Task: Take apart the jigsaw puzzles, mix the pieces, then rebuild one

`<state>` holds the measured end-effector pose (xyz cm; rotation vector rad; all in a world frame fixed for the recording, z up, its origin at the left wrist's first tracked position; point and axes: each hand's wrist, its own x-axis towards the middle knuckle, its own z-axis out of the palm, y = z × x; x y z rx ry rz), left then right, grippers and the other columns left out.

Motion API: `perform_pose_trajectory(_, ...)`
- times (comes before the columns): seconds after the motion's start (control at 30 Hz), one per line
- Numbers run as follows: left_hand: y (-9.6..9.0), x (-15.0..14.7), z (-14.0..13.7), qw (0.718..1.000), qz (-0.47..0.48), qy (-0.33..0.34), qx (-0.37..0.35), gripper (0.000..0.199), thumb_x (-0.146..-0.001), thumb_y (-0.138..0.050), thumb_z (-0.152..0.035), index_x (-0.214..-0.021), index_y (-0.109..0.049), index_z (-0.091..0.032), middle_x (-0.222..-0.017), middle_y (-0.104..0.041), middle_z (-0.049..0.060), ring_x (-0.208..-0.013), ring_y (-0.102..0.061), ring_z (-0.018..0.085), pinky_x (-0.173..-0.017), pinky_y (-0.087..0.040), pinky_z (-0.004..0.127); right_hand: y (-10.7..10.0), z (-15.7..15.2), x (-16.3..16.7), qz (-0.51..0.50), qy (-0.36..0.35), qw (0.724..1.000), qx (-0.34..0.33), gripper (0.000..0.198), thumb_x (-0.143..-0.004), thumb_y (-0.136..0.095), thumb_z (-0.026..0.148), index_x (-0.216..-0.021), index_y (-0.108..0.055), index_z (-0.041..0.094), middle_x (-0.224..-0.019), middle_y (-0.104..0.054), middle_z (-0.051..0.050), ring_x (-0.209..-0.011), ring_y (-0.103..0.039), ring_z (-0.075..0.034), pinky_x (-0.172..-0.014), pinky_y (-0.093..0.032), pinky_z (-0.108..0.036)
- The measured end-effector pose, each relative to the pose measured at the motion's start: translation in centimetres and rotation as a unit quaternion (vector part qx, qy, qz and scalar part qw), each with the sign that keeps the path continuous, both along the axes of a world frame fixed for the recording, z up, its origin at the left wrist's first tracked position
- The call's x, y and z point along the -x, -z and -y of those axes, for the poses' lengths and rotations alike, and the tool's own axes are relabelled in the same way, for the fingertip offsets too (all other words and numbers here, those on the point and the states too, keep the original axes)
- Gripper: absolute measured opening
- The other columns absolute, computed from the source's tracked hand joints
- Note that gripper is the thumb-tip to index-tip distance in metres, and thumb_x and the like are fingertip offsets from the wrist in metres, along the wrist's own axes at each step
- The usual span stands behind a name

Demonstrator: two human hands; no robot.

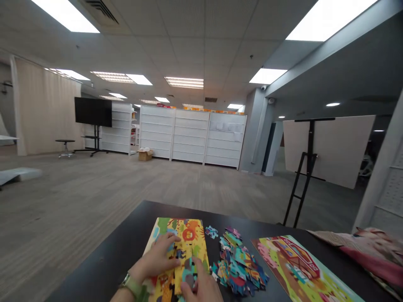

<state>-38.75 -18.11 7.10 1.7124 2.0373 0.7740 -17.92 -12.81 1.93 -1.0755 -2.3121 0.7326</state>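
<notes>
A yellow jigsaw puzzle [198, 235] with cartoon animals, a lion among them, lies on the black table, its near part partly covered by both hands. My left hand [157, 258], a green-banded watch at its wrist, rests on the puzzle's left side with fingers apart and nothing held. At the near right of the puzzle, my right hand [204, 283] has thumb and index finger about a teal and grey puzzle piece [189, 274], down at the puzzle surface. Whether that piece is seated cannot be told. Right of the hands lies a heap of loose puzzle pieces [237, 264].
A few joined pieces [211, 232] lie above the heap. Farther right on the black table [126, 247] is a picture sheet with a red barn [302, 266], then a crumpled printed cloth [371, 251]. Beyond stand a board on a black stand [310, 155], white shelves [190, 134] and a screen [93, 111].
</notes>
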Motion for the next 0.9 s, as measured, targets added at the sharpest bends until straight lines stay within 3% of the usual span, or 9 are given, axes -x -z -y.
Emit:
perform_pose_trajectory(0.17, -0.4, -0.9, 0.2, 1.0, -0.005, -0.006, 0.009, 0.053, -0.083, -0.062, -0.035, -0.136, -0.057, -0.032, -0.143, -0.05, 0.009, -0.137, -0.04, 0.035, -0.113, -0.031, 0.055, -0.3, -2.0, 0.3, -0.102, -0.029, 0.992, 0.066, 0.022, -0.073, -0.071, 0.03, -0.091, -0.075, 0.019, -0.066, -0.069, -0.001, -0.064, -0.066, -0.019, -0.063, -0.049, -0.025)
perform_pose_trajectory(0.27, -0.4, -1.0, 0.3, 1.0, -0.004, -0.011, -0.007, 0.048, -0.084, -0.06, -0.032, -0.131, -0.062, -0.031, -0.137, -0.053, 0.009, -0.132, -0.044, 0.034, -0.112, -0.032, 0.053, -0.9, -3.5, -2.1, -0.176, -0.037, 0.974, 0.14, 0.031, -0.072, -0.073, 0.048, -0.078, -0.074, 0.018, -0.062, -0.067, -0.001, -0.055, -0.06, -0.015, -0.056, -0.047, -0.024)
perform_pose_trajectory(0.37, -0.4, -0.9, 0.5, 1.0, 0.005, -0.01, -0.023, 0.048, -0.084, -0.061, -0.031, -0.131, -0.063, -0.034, -0.138, -0.052, 0.009, -0.134, -0.043, 0.035, -0.114, -0.029, 0.056, -3.5, -6.0, -6.0, -0.231, -0.028, 0.961, 0.146, 0.044, -0.068, -0.075, 0.061, -0.076, -0.075, 0.018, -0.072, -0.071, -0.005, -0.065, -0.065, -0.019, -0.062, -0.052, -0.027)
perform_pose_trajectory(0.47, -0.6, -1.3, 0.7, 0.999, 0.026, 0.015, -0.04, 0.06, -0.079, -0.061, -0.021, -0.136, -0.059, -0.039, -0.144, -0.049, 0.006, -0.138, -0.04, 0.033, -0.117, -0.025, 0.053, -6.8, -9.4, -10.1, -0.233, -0.007, 0.965, 0.119, 0.05, -0.07, -0.071, 0.066, -0.087, -0.075, 0.019, -0.081, -0.074, -0.006, -0.075, -0.068, -0.023, -0.068, -0.054, -0.029)
perform_pose_trajectory(0.53, -0.7, -1.8, 0.7, 0.996, 0.046, 0.036, -0.061, 0.065, -0.074, -0.059, -0.014, -0.135, -0.06, -0.039, -0.142, -0.052, 0.003, -0.134, -0.046, 0.028, -0.116, -0.03, 0.043, -8.1, -11.5, -12.1, -0.179, 0.018, 0.979, 0.093, 0.057, -0.074, -0.065, 0.067, -0.106, -0.072, 0.019, -0.069, -0.069, -0.002, -0.068, -0.067, -0.022, -0.062, -0.052, -0.029)
perform_pose_trajectory(0.6, -0.6, -2.3, 0.3, 0.993, 0.069, 0.037, -0.09, 0.058, -0.072, -0.061, -0.015, -0.127, -0.066, -0.033, -0.134, -0.059, 0.003, -0.124, -0.054, 0.025, -0.109, -0.038, 0.034, -8.3, -12.9, -13.2, -0.086, 0.055, 0.995, 0.02, 0.069, -0.075, -0.063, 0.063, -0.127, -0.063, 0.018, -0.063, -0.064, 0.001, -0.066, -0.067, -0.023, -0.064, -0.052, -0.031)
perform_pose_trajectory(0.67, -0.2, -2.8, -0.4, 0.989, 0.095, 0.006, -0.117, 0.039, -0.075, -0.063, -0.023, -0.113, -0.071, -0.026, -0.118, -0.066, 0.005, -0.111, -0.06, 0.026, -0.099, -0.044, 0.034, -8.1, -13.7, -13.4, -0.001, 0.099, 0.992, -0.083, 0.077, -0.073, -0.065, 0.06, -0.137, -0.056, 0.018, -0.074, -0.069, -0.002, -0.077, -0.07, -0.027, -0.073, -0.053, -0.035)
perform_pose_trajectory(0.8, 0.8, -3.0, -2.4, 0.971, 0.182, -0.076, -0.138, 0.023, -0.077, -0.061, -0.039, -0.084, -0.071, -0.019, -0.088, -0.069, 0.006, -0.086, -0.064, 0.026, -0.081, -0.047, 0.035, -8.7, -13.4, -11.4, 0.033, 0.137, 0.968, -0.207, 0.053, -0.086, -0.051, 0.061, -0.117, -0.066, 0.021, -0.094, -0.072, -0.009, -0.09, -0.07, -0.03, -0.079, -0.052, -0.038)
perform_pose_trajectory(0.9, 1.4, -2.9, -3.3, 0.945, 0.278, -0.103, -0.137, 0.033, -0.069, -0.067, -0.051, -0.075, -0.066, -0.018, -0.079, -0.065, 0.004, -0.079, -0.063, 0.024, -0.072, -0.049, 0.033, -9.9, -12.3, -8.6, 0.022, 0.015, 0.982, -0.188, 0.043, -0.099, -0.036, 0.052, -0.106, -0.067, 0.023, -0.079, -0.071, -0.004, -0.075, -0.068, -0.023, -0.072, -0.05, -0.033)
